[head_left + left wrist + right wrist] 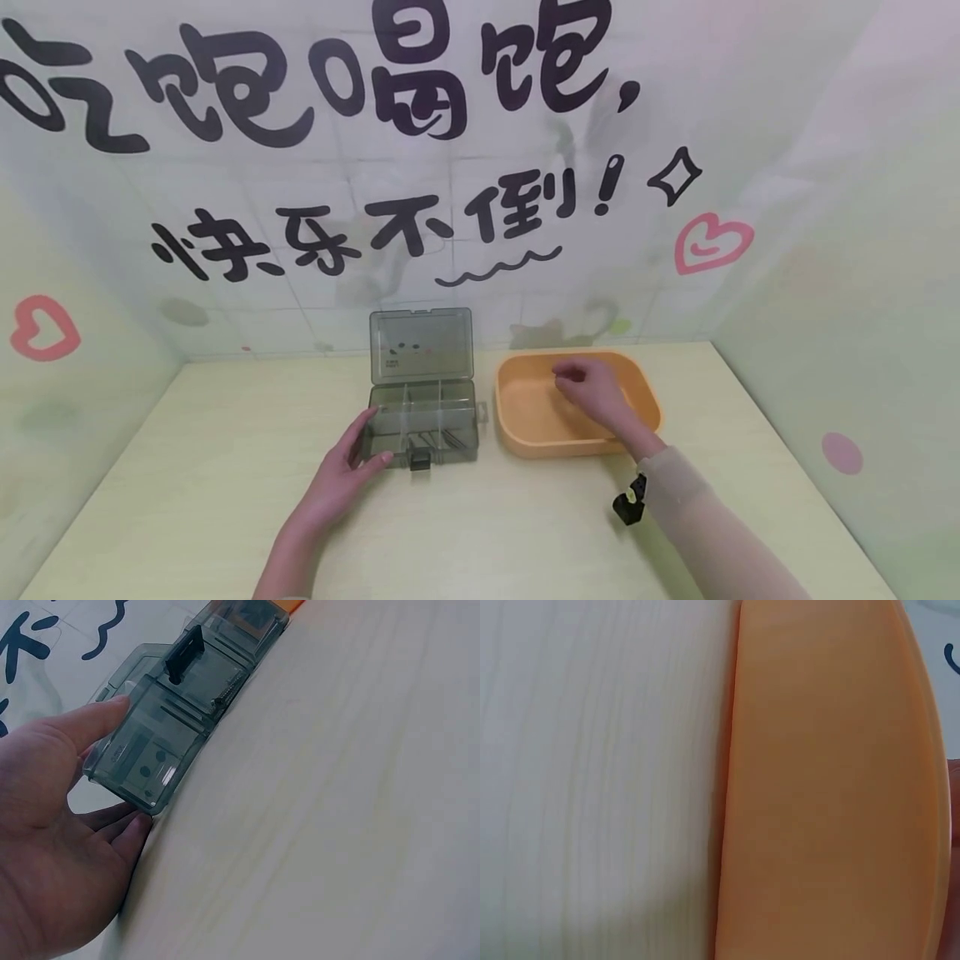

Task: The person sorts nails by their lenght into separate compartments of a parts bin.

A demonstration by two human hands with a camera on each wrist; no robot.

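Observation:
A grey see-through compartment box stands on the table with its lid raised toward the wall. Several thin metal pieces lie in its front middle and right compartments. My left hand holds the box's left end, thumb at the front rim and fingers along the side; the left wrist view shows this grip at the corner. Over the orange tray is my right hand, fingers bent toward the thumb; I cannot tell whether something small is between the fingertips. The tray's wall mostly hides that hand in the right wrist view.
The pale wooden table ends at a back wall with large black lettering. Side walls rise at left and right. A small black device hangs at the right wrist. The tray stands just right of the box.

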